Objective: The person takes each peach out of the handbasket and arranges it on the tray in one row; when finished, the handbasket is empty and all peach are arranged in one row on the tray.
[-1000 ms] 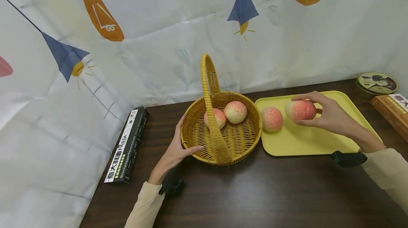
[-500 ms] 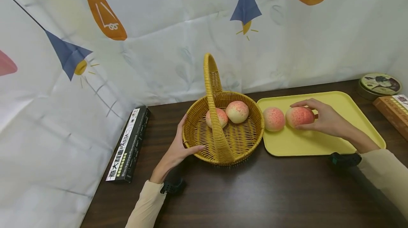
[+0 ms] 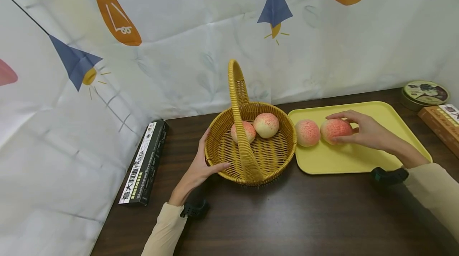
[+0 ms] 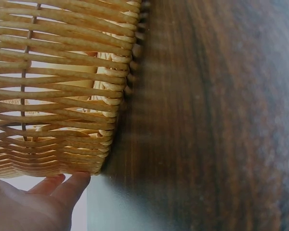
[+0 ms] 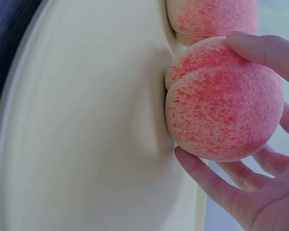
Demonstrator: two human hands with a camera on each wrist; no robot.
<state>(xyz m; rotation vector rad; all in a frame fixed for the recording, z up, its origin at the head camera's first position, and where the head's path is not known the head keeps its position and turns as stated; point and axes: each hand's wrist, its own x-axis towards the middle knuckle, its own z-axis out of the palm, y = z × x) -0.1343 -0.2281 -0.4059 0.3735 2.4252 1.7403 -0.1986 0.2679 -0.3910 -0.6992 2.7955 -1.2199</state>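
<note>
Head view: right hand (image 3: 365, 132) is cupping a peach (image 3: 335, 130) on the yellow tray (image 3: 380, 156), fingers curled round it from the far and near sides. The peach is resting on the tray, just beside a second peach (image 3: 307, 132). Left hand (image 3: 199, 168) is bracing the wicker basket (image 3: 220, 156) at its near-left rim, thumb on the rim and fingers along the wall, probably so it isn't sliding on the desk (image 3: 287, 216). Two more peaches are lying inside the basket, behind the handle.

Left wrist view: fingertips (image 4: 72, 185) are touching the basket wall low down; fingers straight, pressing rather than gripping.

Right wrist view: the grip is closed around the peach (image 5: 221, 103), one finger on top, others underneath. The peach is touching the tray floor (image 5: 86, 125), neighbour just beyond it.
</note>
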